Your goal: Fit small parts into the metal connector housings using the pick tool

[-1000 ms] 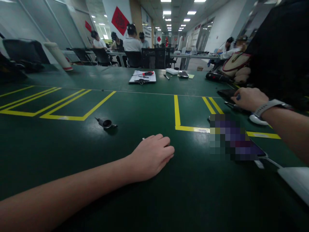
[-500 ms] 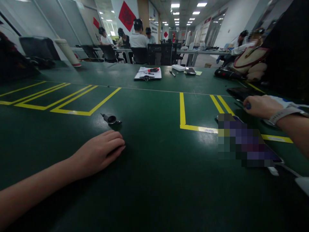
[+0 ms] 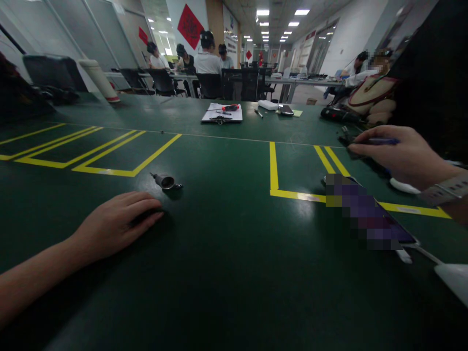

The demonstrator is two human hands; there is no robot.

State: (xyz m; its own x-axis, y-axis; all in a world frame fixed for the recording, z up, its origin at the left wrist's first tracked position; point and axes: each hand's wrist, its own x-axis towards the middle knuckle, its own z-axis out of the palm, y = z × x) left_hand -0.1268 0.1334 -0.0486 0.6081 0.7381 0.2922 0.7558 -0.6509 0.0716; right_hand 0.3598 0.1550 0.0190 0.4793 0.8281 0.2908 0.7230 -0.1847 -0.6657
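My left hand (image 3: pixel 119 222) rests palm down on the green table (image 3: pixel 226 234), fingers loosely stretched and thumb apart, with nothing visible in it. Just beyond its fingertips lies a small dark metal part (image 3: pixel 166 182) with a round hollow mouth, a thin pointed end and a small lug. At the right, my right hand (image 3: pixel 402 153) is closed in a pinch on a slim blue-handled tool (image 3: pixel 383 141). The tool's kind is unclear, and the fingers hide part of it. A phone-like device (image 3: pixel 405 236) with a blurred screen lies on the table nearer to me.
Yellow tape outlines (image 3: pixel 274 168) mark the table. Farther back are a clipboard (image 3: pixel 212 117) with a red-and-black screwdriver (image 3: pixel 231 107), a pen (image 3: pixel 259 113), a white case (image 3: pixel 268 105) and a dark phone (image 3: pixel 285 110). A white cylinder (image 3: pixel 98 80) stands at left. People sit behind.
My right hand has lifted, turning the blue-handled tool so that more of it shows. My left hand has drawn back leftward from near the metal part. The view has shifted slightly.
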